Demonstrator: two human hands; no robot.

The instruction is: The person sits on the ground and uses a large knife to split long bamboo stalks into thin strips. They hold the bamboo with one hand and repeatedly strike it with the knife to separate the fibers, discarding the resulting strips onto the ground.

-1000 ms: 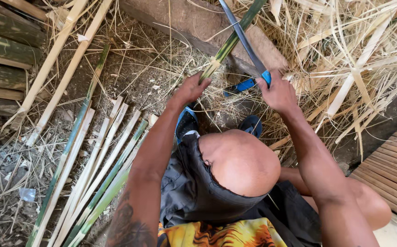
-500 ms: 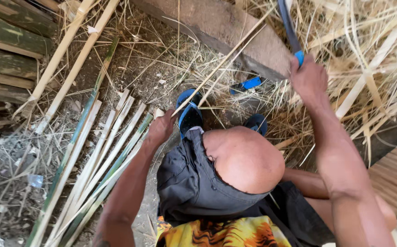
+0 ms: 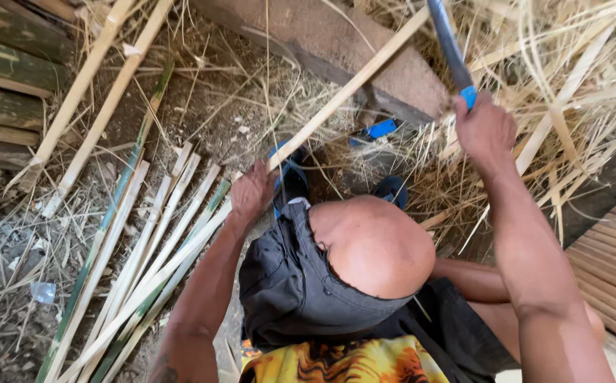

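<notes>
I note split bamboo slats lying on the dirt ground, a wooden block beyond, dry straw heaped nearby, stacked planks.

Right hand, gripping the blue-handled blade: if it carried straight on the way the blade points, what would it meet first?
The right hand holds the blade pointing up and away, out of the picture's top edge. Along that line the way looks free as far as the picture shows; straw lies beside and probably below it, though depth is unclear.
</notes>
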